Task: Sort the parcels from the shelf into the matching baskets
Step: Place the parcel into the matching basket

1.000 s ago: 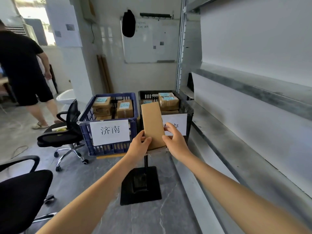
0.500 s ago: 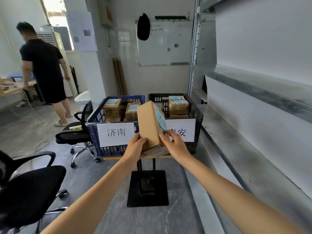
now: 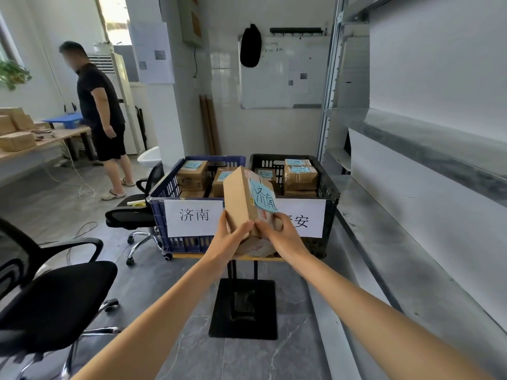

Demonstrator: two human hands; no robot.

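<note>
Turned since a second ago: the brown cardboard parcel then showed only a plain face; its pale blue handwritten label now faces the camera, reading 济南.

Left hand grips the parcel's lower left corner, fingers curled round it, thumb on the near face. Right hand grips the lower right edge just under the label, fingers wrapped behind. The parcel is tilted, top leaning left, and is held in the air at the front of the two baskets, over the gap between them.

Below the hands: black square stand base on the grey floor. Black office chair at near left.

Next out: blue plastic basket on the left, its front wall bearing a white paper sign that reads 济南. Black plastic basket just beside it on the right; its own white sign is partly covered by the parcel and right hand. Both hold labelled brown boxes. Second black chair touches the blue basket's left side.

Grey metal shelf runs along the right.

Far: person in black clothes standing by a wooden table; whiteboard on the back wall.
</note>
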